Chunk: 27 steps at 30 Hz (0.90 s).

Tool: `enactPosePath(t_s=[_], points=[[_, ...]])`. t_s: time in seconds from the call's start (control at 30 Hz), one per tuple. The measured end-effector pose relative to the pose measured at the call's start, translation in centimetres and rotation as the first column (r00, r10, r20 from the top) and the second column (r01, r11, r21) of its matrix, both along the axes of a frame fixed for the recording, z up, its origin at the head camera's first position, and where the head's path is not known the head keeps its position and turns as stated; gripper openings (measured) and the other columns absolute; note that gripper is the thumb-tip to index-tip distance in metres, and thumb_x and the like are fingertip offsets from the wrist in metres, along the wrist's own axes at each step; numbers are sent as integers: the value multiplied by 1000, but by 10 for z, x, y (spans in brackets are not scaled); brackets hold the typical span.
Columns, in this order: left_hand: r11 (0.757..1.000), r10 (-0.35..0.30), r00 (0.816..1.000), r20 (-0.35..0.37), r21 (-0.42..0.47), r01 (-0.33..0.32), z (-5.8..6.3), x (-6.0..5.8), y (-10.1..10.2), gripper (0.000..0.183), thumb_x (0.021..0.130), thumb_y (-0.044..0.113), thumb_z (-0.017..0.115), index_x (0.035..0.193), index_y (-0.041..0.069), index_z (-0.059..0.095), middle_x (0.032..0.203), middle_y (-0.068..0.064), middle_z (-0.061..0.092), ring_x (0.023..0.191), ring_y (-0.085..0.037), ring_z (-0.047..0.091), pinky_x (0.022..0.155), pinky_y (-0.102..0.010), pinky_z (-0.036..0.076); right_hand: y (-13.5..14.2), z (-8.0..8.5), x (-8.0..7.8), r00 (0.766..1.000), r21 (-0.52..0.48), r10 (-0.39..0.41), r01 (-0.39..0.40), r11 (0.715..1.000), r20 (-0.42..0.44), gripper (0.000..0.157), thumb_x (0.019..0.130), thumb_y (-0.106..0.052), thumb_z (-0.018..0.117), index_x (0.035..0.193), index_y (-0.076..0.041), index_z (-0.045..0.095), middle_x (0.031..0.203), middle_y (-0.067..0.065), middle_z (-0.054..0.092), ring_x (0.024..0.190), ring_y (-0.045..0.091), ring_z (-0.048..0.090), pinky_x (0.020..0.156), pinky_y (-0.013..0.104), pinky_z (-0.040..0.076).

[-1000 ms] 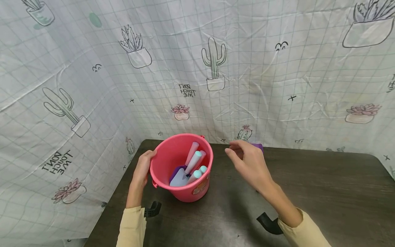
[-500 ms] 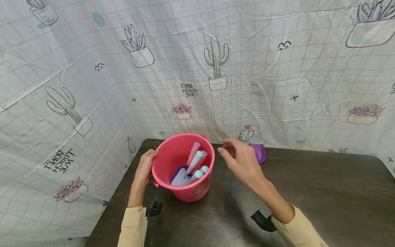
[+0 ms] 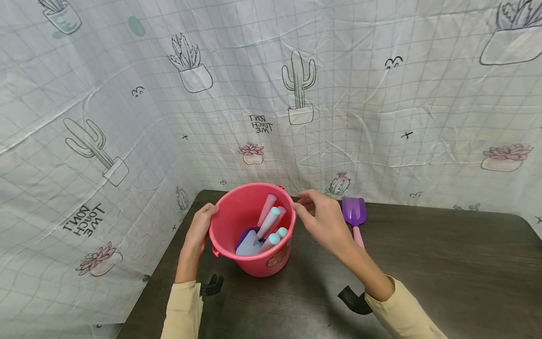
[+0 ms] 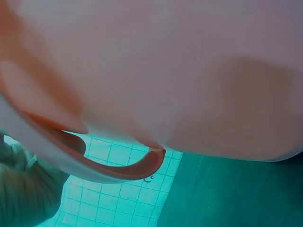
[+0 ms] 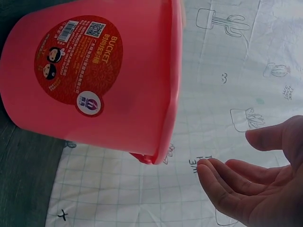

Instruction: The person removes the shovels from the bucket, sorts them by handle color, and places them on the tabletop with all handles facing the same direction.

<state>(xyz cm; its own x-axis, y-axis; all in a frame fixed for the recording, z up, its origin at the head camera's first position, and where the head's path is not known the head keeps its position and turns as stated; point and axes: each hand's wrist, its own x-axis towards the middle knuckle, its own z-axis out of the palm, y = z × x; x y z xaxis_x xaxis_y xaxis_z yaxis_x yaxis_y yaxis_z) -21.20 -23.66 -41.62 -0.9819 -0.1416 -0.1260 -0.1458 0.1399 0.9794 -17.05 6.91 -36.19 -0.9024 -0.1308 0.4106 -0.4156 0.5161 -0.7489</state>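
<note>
A pink bucket (image 3: 254,267) stands on the dark table, with a round red label facing outward in the right wrist view. My left hand (image 3: 197,229) grips its left rim; in the left wrist view the bucket's handle (image 4: 94,169) passes in front of that hand. Several toy tools lean inside, among them a pale handle with a mint end (image 3: 269,221) and a grey-blue blade (image 3: 249,244); their lower parts are hidden. Beside the right rim hovers my right hand (image 3: 326,219), thumb and fingers apart and holding nothing. The right wrist view shows a gap between its fingertips and the bucket.
A toy shovel with a purple blade (image 3: 354,212) and a pink handle (image 3: 357,237) lies behind the right forearm, near the table's back edge. White cloth with cactus drawings (image 3: 360,94) hangs along the back and left side of the table (image 3: 444,254).
My right hand has moved left toward the bucket's rim, uncovering the purple shovel. The left hand keeps its hold, and the bucket stays in place while the head view shifts slightly.
</note>
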Motion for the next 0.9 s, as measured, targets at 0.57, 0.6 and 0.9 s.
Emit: enactPosePath(t_s=[0.57, 0.6, 0.9], points=[[999, -26, 1000, 5, 25, 26, -1, -2, -1, 23, 108, 20, 48, 94, 2, 52, 78, -8, 54, 60, -15, 55, 52, -23, 45, -15, -9, -11, 998, -32, 50, -49, 998, 41, 26, 97, -10, 71, 117, 6, 68, 105, 17, 73, 92, 29, 74, 84, 45, 60], [999, -26, 1000, 5, 27, 25, 0, -2, -1, 23, 108, 20, 48, 94, 2, 52, 77, -8, 54, 60, -14, 55, 52, -23, 44, -16, -9, -11, 998, -34, 50, -49, 998, 46, 27, 97, -10, 71, 118, 6, 68, 106, 17, 73, 92, 30, 74, 84, 45, 60], [1000, -22, 1000, -4, 21, 22, -1, -2, -2, 24, 108, 20, 47, 94, 2, 53, 78, -9, 54, 60, -15, 55, 52, -23, 45, -23, -12, -13, 997, -27, 54, -52, 998, 63, 29, 95, -10, 73, 119, 5, 67, 104, 16, 72, 93, 29, 72, 85, 45, 60]])
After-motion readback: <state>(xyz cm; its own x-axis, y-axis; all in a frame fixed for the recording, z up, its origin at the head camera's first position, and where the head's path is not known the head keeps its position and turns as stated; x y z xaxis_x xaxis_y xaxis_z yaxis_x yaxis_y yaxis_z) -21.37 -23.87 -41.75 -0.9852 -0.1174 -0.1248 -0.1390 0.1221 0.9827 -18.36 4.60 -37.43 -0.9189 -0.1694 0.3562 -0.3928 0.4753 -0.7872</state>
